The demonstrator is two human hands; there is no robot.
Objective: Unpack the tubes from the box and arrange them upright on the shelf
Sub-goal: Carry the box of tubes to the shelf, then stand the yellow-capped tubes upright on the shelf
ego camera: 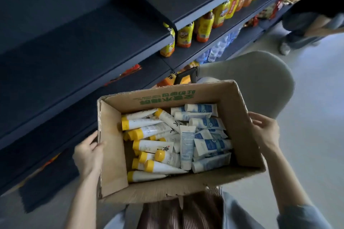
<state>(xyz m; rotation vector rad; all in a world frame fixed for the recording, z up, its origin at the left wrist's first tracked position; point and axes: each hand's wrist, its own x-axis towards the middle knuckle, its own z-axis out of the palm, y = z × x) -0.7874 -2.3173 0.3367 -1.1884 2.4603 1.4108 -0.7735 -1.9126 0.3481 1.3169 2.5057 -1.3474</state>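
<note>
Fingers (96, 144) of the left hand (87, 154) are hooked over the left rim of the box (113, 163), and the right hand (266, 130) clamps the opposite rim, so both hands are gripping cardboard and neither has a tube.

And the box is packed! The yellow-capped tubes (149, 145) are heaped against its left wall and the blue-and-white tubes (210, 145) against its right, every one lying flat or criss-crossed on the others. None stands upright, and none is outside the box.

Beyond the box's far-left corner runs the dark shelf (74, 57), and no tube shows anywhere on the boards in view. Up past the box's far-right corner, the neighbouring bay carries rows of yellow and orange bottles (204, 26). A pale rounded seat (260, 80) sits just behind the box's far wall.

So my read: unpacking hasn't started. The box is held up in front of the body, not yet set down. All of the picking, carrying and standing upright lies ahead, the whole load of it.
</note>
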